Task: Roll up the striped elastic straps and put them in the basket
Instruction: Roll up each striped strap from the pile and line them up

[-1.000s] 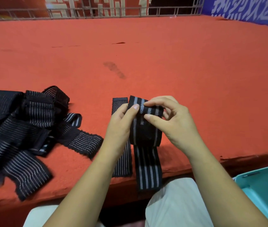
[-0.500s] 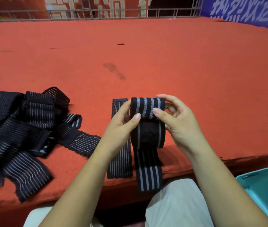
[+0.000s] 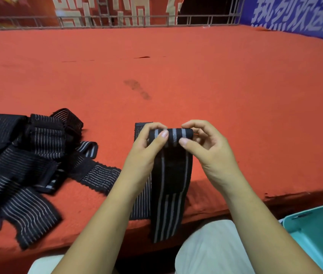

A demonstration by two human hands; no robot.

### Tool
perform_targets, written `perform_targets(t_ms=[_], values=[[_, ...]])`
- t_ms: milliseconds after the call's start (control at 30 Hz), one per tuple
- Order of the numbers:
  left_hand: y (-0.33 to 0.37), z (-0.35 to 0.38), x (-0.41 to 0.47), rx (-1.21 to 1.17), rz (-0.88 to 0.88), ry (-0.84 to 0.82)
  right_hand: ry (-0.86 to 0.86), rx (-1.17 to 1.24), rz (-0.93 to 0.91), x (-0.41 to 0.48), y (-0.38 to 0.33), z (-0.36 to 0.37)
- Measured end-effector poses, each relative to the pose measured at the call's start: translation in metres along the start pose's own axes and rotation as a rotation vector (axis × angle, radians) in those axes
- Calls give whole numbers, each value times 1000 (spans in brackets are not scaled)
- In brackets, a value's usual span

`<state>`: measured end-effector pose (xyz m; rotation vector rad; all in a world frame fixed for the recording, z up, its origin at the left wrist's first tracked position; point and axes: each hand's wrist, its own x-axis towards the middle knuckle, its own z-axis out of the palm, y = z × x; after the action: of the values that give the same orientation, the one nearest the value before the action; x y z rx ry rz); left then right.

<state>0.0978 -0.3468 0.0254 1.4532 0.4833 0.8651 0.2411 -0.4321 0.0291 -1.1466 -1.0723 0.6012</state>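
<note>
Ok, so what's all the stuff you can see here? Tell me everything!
Table: one, red-covered, fills the middle.
Strap being rolled: one, black with wide grey stripes, in both hands, tail hanging over the near edge.
Flat strap: one, black with thin pale stripes, lying just left of it.
Pile of straps: several, too tangled to count, black with pale stripes, table's left side.
Basket: one, teal, bottom right.
Railing: one, grey metal, far edge.
Red banner, blue banner: one each, behind the railing.
Trousers: pale, bottom.
Left hand, right hand: both pinch the strap's rolled end.
</note>
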Motion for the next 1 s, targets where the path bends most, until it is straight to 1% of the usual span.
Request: perform_targets(t_ms=[67,133,267,367,500,567,633,733,833,900,1000], values=[[-2,-4,-2,-36,12,-54,28,19,70,1,2,1],[-3,-6,-3,-46,28,-70,30,1,119,2,3,4],[-7,-7,-3,-62,48,-39,48,7,150,3,6,6],[-9,-6,-3,-67,51,-19,26,21,176,4,7,5],[-9,-9,-3,-54,66,-27,3,50,164,5,5,3],[-8,-11,-2,-8,41,-30,21,50,135,5,5,2],[-7,-11,0,78,-36,-34,39,37,87,3,4,3],[-6,-8,2,217,-159,13,5,16,23,-1,5,6],[-2,-9,6,304,-235,21,-7,-12,-27,-3,7,8],[-1,-9,5,307,-232,10,-14,-41,-46,-4,9,8],[-3,-8,2,205,-192,56,-22,-31,-12,-4,11,9]])
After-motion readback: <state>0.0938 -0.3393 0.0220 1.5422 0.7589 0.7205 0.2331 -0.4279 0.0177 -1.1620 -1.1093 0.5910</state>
